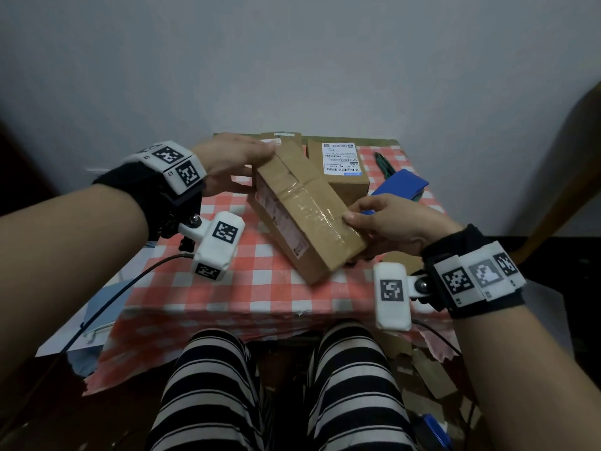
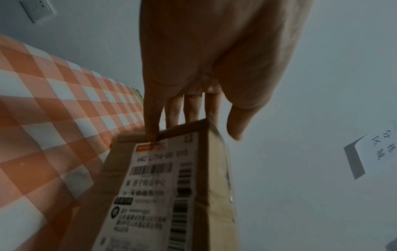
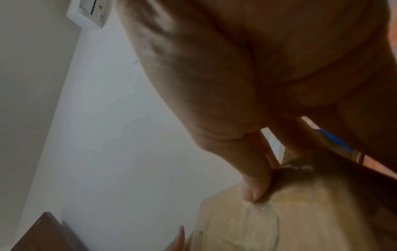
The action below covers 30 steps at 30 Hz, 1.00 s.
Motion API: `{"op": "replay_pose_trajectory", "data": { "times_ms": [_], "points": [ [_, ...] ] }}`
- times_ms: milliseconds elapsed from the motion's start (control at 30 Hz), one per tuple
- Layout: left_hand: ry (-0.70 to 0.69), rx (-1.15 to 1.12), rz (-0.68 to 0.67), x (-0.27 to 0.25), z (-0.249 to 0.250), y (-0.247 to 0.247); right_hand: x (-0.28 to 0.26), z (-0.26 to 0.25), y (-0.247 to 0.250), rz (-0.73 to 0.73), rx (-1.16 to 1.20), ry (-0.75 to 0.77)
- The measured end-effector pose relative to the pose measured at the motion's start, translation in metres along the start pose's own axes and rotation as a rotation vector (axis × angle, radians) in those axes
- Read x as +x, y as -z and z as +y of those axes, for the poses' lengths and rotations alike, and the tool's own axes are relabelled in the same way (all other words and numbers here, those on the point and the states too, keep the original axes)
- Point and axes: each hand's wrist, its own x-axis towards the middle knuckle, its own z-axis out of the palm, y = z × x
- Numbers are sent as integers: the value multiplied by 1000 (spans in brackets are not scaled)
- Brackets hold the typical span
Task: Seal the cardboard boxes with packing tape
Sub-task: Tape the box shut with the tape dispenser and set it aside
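A long brown cardboard box [image 1: 305, 209] is held tilted above the red-checked table [image 1: 260, 284]. A strip of clear tape [image 1: 313, 206] runs along its top seam, and a shipping label covers its left side [image 2: 159, 183]. My left hand [image 1: 247, 157] lies on the box's far end with straight fingers [image 2: 151, 122] against the edge; its thumb stands free of the box. My right hand [image 1: 374, 222] grips the near end, the thumb [image 3: 255, 185] pressing on the taped top [image 3: 279, 225] and the fingers underneath.
A second box with a white label [image 1: 338, 164] stands at the back of the table, and a smaller box [image 1: 281, 138] behind it. A blue tape dispenser [image 1: 401, 187] and a green-handled tool [image 1: 385, 166] lie at the right. My striped legs are under the near edge.
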Motion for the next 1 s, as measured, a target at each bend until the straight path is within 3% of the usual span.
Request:
{"op": "replay_pose_trajectory", "data": {
  "times_ms": [167,267,600,767,1000],
  "points": [
    [195,104,-57,-3,4,0,5,3,-2,15,69,31],
    [240,-19,-93,-11,12,-2,8,5,-2,-18,147,54],
    [-115,-123,65,-5,11,-3,13,2,-16,-39,170,109],
    [-171,-79,-28,-13,17,-8,3,-5,-4,-179,418,204],
    [-153,-2,-186,-23,30,-16,-8,-16,7,-262,400,208]
  ]
}}
